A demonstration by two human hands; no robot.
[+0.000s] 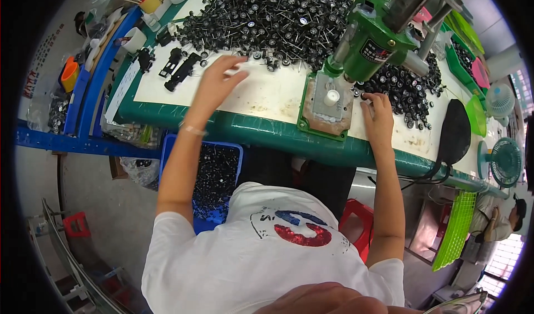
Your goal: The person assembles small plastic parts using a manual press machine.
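My left hand (221,80) is over the white tabletop, fingers apart and holding nothing that I can see. Its fingertips are close to the near edge of a large heap of small black wheels on thin metal axles (267,24). On the right, my right hand (379,111) has its fingertips and thumb around a small black wheel (364,96), mostly covered by the fingers. Beside that hand lies a second pile of loose black wheels (403,94). Between my hands stands a green bench press (367,44), with a white round piece (331,97) on its base plate.
Black toy chassis parts (182,72) lie left of my left hand. A blue bin (240,166) of small dark parts is below the table's green edge (261,127). A black flat pad (455,133), green trays (464,63) and a fan (505,162) are at right.
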